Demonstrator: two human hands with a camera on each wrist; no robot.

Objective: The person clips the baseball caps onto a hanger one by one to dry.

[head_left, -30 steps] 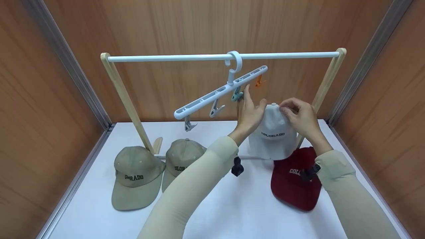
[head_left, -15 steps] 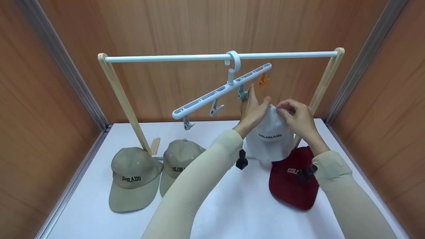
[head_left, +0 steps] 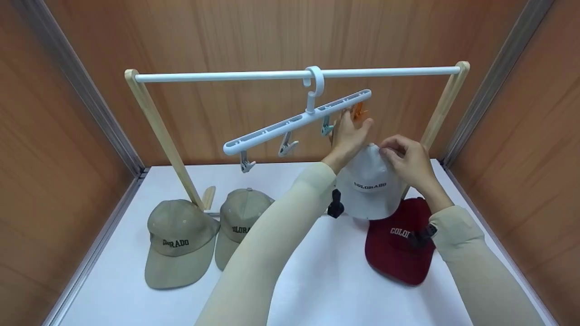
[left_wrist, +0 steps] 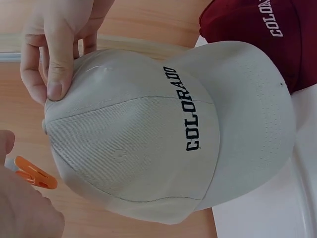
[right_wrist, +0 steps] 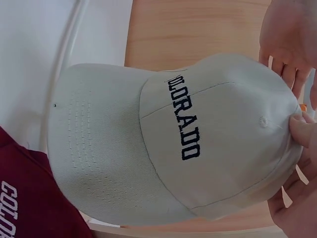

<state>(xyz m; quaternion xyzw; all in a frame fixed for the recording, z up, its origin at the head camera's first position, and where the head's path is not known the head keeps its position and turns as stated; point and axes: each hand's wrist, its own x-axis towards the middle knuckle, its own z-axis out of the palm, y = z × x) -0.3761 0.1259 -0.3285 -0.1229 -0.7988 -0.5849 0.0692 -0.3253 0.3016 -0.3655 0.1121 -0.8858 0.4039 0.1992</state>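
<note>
My right hand [head_left: 410,160] pinches a white baseball cap [head_left: 370,190] near its crown top, and the cap hangs with its brim down. Black COLORADO lettering runs across its front, also plain in the left wrist view. Up by the far end of a light-blue clip hanger [head_left: 290,122], my left hand [head_left: 349,141] reaches beside an orange clip [head_left: 359,111]. In the right wrist view, the left fingers [right_wrist: 288,69] look extended, with the orange clip close by. Whether they touch the clip is hidden. A teal clip [head_left: 326,126] hangs near the left wrist.
The hanger hooks over a white rail [head_left: 217,76] on wooden posts. Two grey clips, a nearer one [head_left: 246,162] and another [head_left: 287,145], dangle from it. Two khaki caps, one left [head_left: 181,244] and one partly covered [head_left: 244,208], and a maroon cap [head_left: 398,253] lie on the white table.
My left hand has moved up from beside the teal clip toward the orange clip. The hanger has swung slightly. The right hand keeps its hold on the white cap, nearly still.
</note>
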